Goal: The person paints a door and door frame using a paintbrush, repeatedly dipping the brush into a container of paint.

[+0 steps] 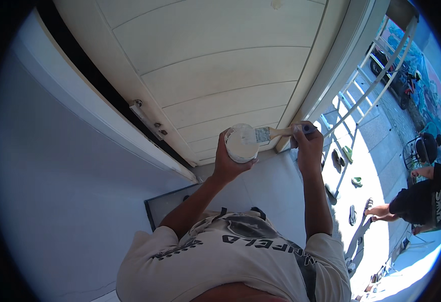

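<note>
My left hand is closed round a small white tub of off-white paint at the middle of the view. My right hand grips a paintbrush by its wooden handle, dark at the tip end. The brush's bristles are coated in pale paint and lie at the tub's rim or inside it; I cannot tell which. Behind them stands a cream panelled door with a metal handle on its left side and a frame on the right.
A white wall is at left. Outside on the right stand a metal ladder, a motorbike and another person in dark clothing. Scattered sandals lie on the sunlit paving. A dark-edged mat is below left.
</note>
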Demonstrator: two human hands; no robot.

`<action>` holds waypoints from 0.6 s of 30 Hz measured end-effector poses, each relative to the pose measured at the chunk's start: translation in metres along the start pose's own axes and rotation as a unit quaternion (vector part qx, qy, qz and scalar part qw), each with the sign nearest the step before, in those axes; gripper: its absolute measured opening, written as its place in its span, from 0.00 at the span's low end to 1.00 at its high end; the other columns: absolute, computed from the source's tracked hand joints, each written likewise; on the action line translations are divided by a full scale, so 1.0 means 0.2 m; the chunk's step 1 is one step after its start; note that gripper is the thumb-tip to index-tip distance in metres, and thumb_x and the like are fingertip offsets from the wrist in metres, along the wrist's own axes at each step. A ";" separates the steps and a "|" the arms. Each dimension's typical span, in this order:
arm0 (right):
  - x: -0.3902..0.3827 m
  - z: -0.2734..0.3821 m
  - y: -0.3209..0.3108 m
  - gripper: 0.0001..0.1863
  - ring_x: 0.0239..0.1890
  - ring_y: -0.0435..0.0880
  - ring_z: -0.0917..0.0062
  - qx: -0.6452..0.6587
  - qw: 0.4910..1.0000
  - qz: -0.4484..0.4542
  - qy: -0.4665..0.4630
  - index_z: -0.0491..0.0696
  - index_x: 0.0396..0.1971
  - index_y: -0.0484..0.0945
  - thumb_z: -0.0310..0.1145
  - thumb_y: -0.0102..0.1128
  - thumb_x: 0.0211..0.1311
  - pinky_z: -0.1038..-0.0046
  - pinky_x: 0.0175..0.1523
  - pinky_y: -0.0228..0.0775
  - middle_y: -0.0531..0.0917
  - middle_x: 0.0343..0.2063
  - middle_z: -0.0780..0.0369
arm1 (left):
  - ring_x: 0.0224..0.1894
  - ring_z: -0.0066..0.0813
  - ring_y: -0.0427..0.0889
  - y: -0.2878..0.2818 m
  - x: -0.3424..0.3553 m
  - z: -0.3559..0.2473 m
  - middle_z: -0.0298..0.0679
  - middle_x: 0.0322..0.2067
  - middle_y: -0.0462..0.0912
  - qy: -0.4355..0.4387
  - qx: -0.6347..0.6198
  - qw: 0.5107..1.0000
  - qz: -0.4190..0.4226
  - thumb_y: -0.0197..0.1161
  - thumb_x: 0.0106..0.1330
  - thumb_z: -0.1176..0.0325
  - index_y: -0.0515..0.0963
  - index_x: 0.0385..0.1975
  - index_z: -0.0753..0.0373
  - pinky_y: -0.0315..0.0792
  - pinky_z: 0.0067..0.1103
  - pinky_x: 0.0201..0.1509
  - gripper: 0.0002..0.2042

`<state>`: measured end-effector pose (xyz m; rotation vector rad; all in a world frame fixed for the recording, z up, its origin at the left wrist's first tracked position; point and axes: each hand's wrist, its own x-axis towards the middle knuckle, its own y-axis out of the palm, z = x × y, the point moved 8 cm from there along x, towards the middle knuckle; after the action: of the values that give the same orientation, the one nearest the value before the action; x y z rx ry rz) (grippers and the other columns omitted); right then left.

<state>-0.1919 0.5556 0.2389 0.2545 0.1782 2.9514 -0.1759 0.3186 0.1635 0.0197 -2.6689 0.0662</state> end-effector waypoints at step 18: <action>0.11 0.52 1.30 0.08 0.23 0.79 0.80 0.077 0.931 0.357 0.013 0.40 0.40 0.79 0.25 0.66 0.63 0.77 0.30 0.70 0.86 0.27 0.56 | 0.62 0.39 0.74 -1.11 0.13 -0.65 0.46 0.58 0.72 0.002 0.064 0.992 -0.113 0.83 0.46 0.66 0.58 0.66 0.63 0.71 0.36 0.67 0.48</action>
<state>-0.2359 0.3165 0.3790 0.3654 0.3949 3.6714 -0.1349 0.1026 0.3012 0.3616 -2.6355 0.1642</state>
